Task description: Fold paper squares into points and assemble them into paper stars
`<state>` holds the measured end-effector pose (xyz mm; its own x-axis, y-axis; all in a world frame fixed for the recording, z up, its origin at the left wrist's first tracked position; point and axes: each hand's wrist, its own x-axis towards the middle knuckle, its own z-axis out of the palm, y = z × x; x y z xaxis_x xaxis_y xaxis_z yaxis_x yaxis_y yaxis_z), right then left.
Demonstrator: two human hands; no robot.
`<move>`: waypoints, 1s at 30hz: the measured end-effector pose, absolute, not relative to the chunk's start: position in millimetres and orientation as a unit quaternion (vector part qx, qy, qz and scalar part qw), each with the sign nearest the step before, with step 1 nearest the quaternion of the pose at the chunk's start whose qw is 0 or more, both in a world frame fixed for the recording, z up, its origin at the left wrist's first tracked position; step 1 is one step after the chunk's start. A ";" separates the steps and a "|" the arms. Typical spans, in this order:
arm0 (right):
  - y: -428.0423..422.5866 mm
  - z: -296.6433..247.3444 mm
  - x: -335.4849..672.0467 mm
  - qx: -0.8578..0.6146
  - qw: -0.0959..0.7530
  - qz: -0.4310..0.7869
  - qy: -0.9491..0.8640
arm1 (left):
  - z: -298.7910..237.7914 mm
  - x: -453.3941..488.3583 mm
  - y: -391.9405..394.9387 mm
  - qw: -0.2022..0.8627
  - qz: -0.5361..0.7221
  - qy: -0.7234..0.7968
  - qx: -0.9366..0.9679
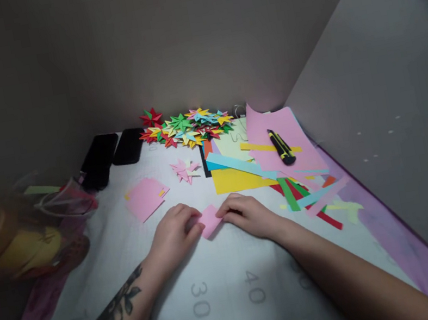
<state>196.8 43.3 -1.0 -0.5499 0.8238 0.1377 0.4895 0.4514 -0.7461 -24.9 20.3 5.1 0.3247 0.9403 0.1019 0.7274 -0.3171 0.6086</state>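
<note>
A small pink piece of paper [210,221], apparently folded, lies between my two hands above the pale mat [230,300]. My left hand [174,230] pinches its left edge between thumb and fingers. At the opposite edge, my right hand [248,213] grips the paper the same way. Just beyond my left hand rests a stack of pink paper squares [146,197] with small yellow bits on it. A pink folded paper star [186,170] sits a little past the held piece.
Many-coloured paper stars [187,126] are heaped along the wall. A black and yellow box cutter [281,147] lies on pink sheets [265,123] at right, with paper strips [315,197] nearer me. Two dark phones [127,146] are at back left. A blurred yellow-brown object [17,244] stands far left.
</note>
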 end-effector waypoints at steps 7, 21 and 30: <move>50.5 -11.7 184.0 -0.466 0.283 0.398 -0.737 | 6.8 -11.7 -12.8 0.037 0.270 0.417 0.867; 46.7 -13.3 178.9 -0.484 0.263 0.309 -0.775 | 1.3 3.6 -30.4 -0.032 0.013 0.474 0.880; 46.4 -17.2 173.8 -0.527 0.246 0.290 -0.760 | -1.2 1.9 -30.2 0.016 -0.003 0.493 0.870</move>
<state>173.8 46.4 -17.2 -0.3222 0.9442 0.0690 0.6586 0.2759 -0.7001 1.9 -30.2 -1.2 0.5133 0.8579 -0.0222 0.8582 -0.5127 0.0253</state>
